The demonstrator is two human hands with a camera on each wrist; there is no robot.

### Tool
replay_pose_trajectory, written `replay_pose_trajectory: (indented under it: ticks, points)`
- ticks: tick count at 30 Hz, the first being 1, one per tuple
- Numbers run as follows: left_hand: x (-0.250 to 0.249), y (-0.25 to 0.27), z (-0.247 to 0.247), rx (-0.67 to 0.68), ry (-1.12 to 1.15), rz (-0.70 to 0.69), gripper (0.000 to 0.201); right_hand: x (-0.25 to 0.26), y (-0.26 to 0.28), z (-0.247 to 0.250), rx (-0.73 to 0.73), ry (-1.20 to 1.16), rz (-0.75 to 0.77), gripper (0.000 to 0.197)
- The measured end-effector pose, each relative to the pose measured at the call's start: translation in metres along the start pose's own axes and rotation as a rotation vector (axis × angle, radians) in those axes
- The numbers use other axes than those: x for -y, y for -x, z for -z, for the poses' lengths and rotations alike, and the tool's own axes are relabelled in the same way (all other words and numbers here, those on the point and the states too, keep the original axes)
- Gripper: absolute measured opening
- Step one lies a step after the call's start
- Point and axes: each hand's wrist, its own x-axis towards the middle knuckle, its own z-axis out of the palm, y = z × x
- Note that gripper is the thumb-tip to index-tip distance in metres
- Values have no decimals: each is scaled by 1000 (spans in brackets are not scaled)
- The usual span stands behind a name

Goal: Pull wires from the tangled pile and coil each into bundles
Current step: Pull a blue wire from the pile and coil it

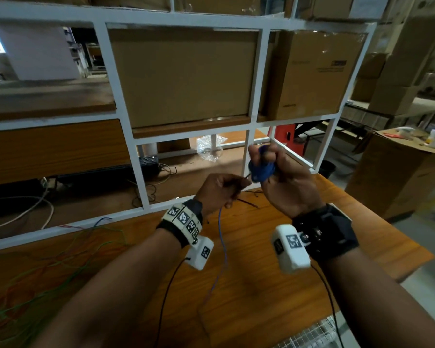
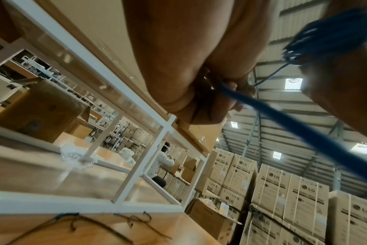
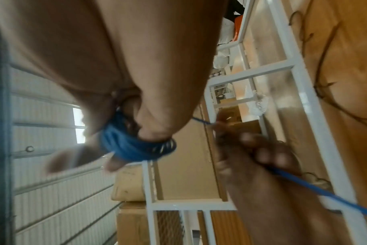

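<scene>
A coil of blue wire [image 1: 261, 169] is wrapped round the fingers of my right hand [image 1: 281, 182], raised above the wooden table [image 1: 312, 247]. In the right wrist view the blue coil [image 3: 126, 145] loops round the fingers of my right hand [image 3: 124, 119]. My left hand [image 1: 221, 189] sits just left of the coil and pinches the free blue wire [image 1: 222, 237], which hangs down to the table. In the left wrist view my left hand [image 2: 210, 92] grips the blue wire [image 2: 293, 131]. A tangle of green, red and blue wires [image 1: 48, 267] lies on the table's left side.
A white metal shelf frame [image 1: 126, 106] stands right behind the table and holds cardboard boxes [image 1: 183, 76]. Short dark wire scraps [image 1: 249, 202] lie under my hands. A large carton [image 1: 399, 177] stands to the right. Black camera cables [image 1: 168, 297] trail from both wrists.
</scene>
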Motion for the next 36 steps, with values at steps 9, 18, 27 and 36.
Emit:
replay_pose_trajectory:
  ticks: [9,18,27,36]
  points:
    - [16,34,4,50,-351,40,19,14,-19,54,-443,1621,64,26]
    - [-22,14,50,-8,-622,-160,8,-9,18,37,127,1413,-781,42]
    - [-19,16,23,4,-120,-151,11,-19,18,16,397,212,-545,24]
    - [27,36,-1,38,-269,27,21,-8,-14,24,-380,769,96,34]
